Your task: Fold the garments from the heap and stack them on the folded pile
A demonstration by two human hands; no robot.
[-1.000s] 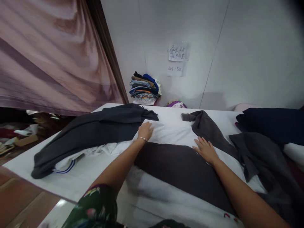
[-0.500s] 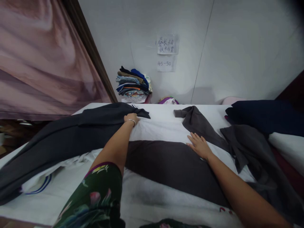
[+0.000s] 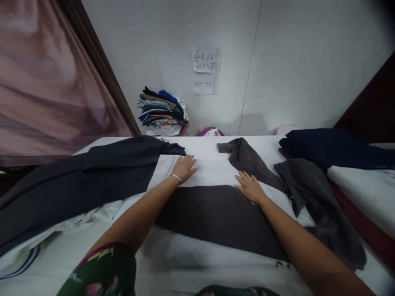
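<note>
My left hand (image 3: 184,167) lies flat with fingers stretched out on the upper left part of a flat white piece (image 3: 212,172). I cannot tell whether that piece is cloth or a folding sheet. My right hand (image 3: 249,187), fingers spread, rests palm down at its right part, by the upper edge of a dark grey-brown garment (image 3: 216,218). This garment is spread in front of me. A sleeve (image 3: 251,162) of the same colour runs beyond my right hand, its cuff towards the wall. Neither hand grips anything.
A dark navy garment (image 3: 120,164) lies along the left of the white table (image 3: 200,148). More grey cloth (image 3: 314,185), folded navy cloth (image 3: 333,146) and a white bundle (image 3: 364,189) are at the right. Folded clothes (image 3: 162,111) are stacked by the wall, below paper signs (image 3: 206,70).
My left hand has left the white piece's upper left corner, moved inward and flattened on it. My right hand stays in about the same place on the cloth. The view has shifted slightly right.
</note>
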